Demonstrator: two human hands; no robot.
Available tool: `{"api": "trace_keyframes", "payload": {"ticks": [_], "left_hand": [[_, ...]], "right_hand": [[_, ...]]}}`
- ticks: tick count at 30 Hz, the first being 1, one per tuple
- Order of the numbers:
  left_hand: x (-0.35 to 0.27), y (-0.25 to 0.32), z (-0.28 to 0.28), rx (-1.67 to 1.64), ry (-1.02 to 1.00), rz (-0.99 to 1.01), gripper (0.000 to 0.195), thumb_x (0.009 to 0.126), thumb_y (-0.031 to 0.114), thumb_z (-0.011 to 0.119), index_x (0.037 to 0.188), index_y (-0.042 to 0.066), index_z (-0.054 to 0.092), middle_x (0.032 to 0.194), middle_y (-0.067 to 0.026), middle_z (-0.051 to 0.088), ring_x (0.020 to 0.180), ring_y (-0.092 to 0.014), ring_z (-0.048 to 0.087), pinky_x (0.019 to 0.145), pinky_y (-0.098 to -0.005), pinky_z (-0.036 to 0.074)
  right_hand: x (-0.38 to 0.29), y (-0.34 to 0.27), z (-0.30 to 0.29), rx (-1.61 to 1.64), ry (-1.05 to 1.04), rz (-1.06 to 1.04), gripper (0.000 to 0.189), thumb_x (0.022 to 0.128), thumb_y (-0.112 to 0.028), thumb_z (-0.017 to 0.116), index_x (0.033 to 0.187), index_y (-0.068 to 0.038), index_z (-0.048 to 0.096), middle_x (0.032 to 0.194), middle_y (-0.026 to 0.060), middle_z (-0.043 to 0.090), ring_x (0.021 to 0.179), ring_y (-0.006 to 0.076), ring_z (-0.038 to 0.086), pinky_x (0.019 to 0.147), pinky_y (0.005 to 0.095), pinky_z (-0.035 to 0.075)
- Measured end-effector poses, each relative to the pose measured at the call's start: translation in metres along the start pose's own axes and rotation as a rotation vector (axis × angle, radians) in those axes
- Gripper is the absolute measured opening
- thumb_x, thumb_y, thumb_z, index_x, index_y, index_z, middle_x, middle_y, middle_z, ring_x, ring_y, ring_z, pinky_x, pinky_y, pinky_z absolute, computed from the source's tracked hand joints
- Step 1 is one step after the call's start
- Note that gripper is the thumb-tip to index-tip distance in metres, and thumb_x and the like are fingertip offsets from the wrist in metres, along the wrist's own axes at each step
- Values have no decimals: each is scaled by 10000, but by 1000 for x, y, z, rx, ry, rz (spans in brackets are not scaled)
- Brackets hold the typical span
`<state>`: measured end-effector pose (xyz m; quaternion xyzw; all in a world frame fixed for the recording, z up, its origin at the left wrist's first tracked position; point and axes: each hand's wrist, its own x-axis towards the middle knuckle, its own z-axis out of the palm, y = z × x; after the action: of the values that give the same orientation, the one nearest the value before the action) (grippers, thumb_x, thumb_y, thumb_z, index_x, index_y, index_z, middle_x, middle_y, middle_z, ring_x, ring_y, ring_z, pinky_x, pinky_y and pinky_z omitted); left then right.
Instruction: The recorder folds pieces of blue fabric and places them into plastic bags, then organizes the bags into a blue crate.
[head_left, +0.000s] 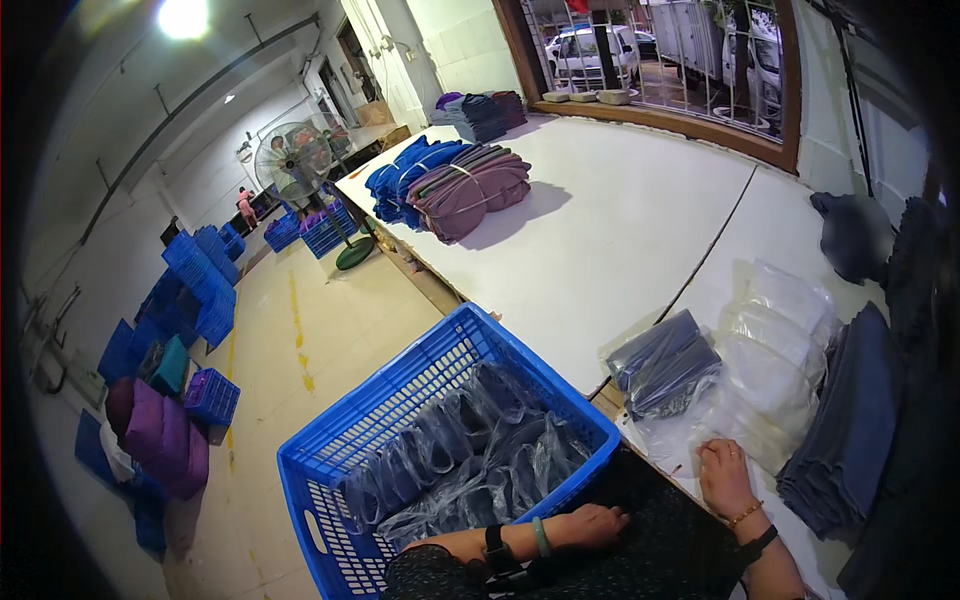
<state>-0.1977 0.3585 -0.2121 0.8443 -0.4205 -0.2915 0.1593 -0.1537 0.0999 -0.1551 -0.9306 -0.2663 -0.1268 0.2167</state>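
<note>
My left hand (594, 525) is over the dark cloth of my clothing, beside the near right edge of a blue plastic basket (420, 360); its fingers are curled and partly hidden. Clear bags of dark folded fabric (420, 457) lie in rows in the basket. On the white table, my right hand (724, 472) touches the near end of some clear plastic bags (772, 360), its fingers bent. Just beyond it lies a bagged dark fabric bundle (664, 364). A stack of folded dark blue-grey fabric (844, 427) is to the right of the bags.
Tied blue (409, 176) and mauve fabric bundles (472, 191) sit on the far part of the white table (600, 262). A standing fan (292, 161) is beyond its left edge. Blue crates (199, 285) and purple bundles (161, 442) line the floor at left. People are visible far back.
</note>
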Motion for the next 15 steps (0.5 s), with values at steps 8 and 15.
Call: {"api": "trace_keyframes", "payload": {"ticks": [8, 15], "left_hand": [[2, -6, 6, 29, -9, 12, 492, 830, 240, 577, 1214, -32, 431, 1025, -228, 539, 846, -368, 609, 682, -428, 508], [-6, 6, 0, -13, 59, -20, 415, 780, 212, 598, 1076, -61, 499, 963, -251, 562, 820, -373, 614, 684, -421, 511]], "right_hand": [[2, 2, 3, -32, 11, -35, 234, 736, -79, 543, 963, -31, 568, 1006, 111, 510, 1000, 295, 470, 901, 417, 368], [0, 1, 3, -24, 16, -34, 234, 735, -80, 543, 962, -32, 573, 1012, 116, 510, 1003, 299, 467, 905, 420, 367]]}}
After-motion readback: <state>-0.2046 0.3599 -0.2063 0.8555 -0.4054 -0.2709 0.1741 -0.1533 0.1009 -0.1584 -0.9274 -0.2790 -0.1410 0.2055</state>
